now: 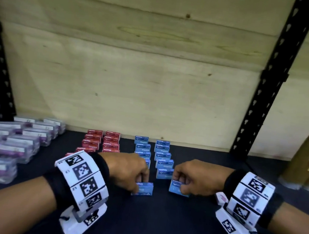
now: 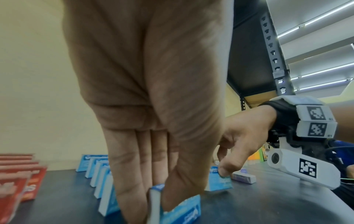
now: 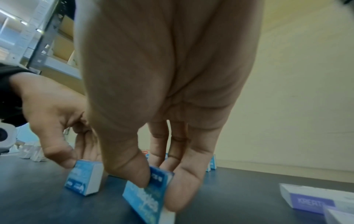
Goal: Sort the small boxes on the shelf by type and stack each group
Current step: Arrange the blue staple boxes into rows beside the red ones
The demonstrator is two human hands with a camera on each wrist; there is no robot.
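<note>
1. While two blue staple boxes stand on edge toward the front of the shelf point(image 1: 157, 223), each is held from above: the left hand point(image 1: 126, 168) pinches the left blue box point(image 1: 144, 188) between thumb and fingers, and the right hand point(image 1: 195, 176) pinches the right blue box point(image 1: 177, 188) the same way. Neither hand is free. The left box sits on the shelf surface; the right box tilts in the right wrist view, and whether its lower edge touches cannot be told.

2. Judgement: the top pinch on the narrow edge suits setting each box upright at the near end of its row. The two rows of blue boxes point(image 1: 152, 155) run from the back edge forward, and the held boxes are just in front of them, one per row.

3. To the left of the blue rows stand two rows of red boxes point(image 1: 101, 142), also on edge, so colours are kept apart. Clear cases with purple contents point(image 1: 12, 139) occupy the shelf's left side, running back toward the corner.

4. By the right edge lies a small white and purple box point(image 3: 308, 198), flat and well apart from the rows; judged unsorted.

5. A gold bottle point(image 1: 308, 159) stands beyond the right upright, cut off by the frame.

6. Hidden or unclear: the left wrist covers the near red boxes; print is blurred beyond "Staples"; box counts are uncertain.
</note>
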